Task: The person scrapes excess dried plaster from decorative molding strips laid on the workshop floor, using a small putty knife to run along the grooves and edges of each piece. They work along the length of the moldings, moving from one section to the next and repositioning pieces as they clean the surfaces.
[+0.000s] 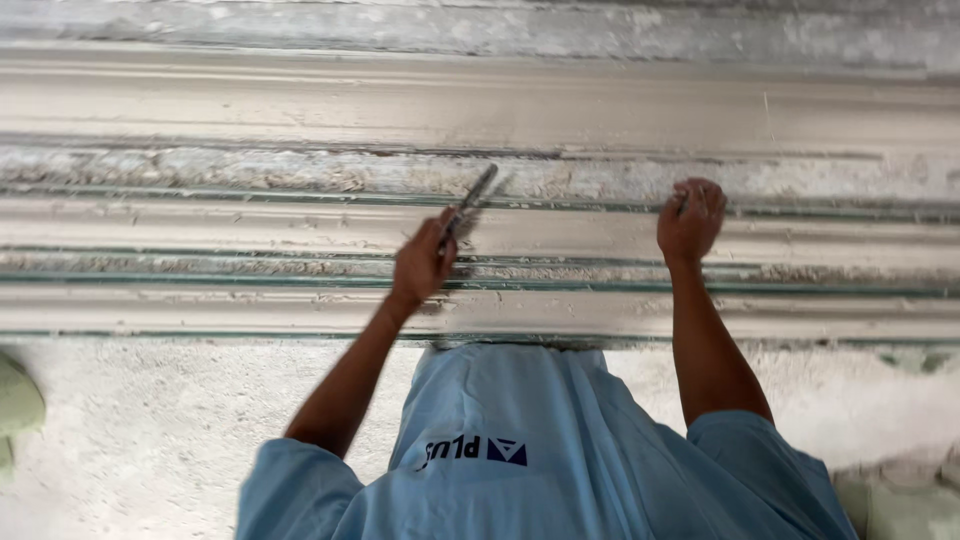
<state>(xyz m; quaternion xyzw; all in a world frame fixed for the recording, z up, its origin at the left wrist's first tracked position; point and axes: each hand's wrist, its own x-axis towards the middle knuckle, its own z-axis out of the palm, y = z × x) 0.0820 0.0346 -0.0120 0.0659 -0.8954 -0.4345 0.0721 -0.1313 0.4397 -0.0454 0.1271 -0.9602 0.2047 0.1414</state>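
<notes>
Slim metal scraper (472, 205), blurred, tip against the rough plaster band of the moulded cornice (250, 225). Left hand (422, 262) closed around its handle, just below that band. Right hand (690, 218) further along the cornice, fingers curled against a groove; contents indiscernible. Light-blue shirt (540, 450) beneath.

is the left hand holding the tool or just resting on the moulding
Holding it: the left hand is closed around the metal tool, whose blade reaches the plaster moulding.
</notes>
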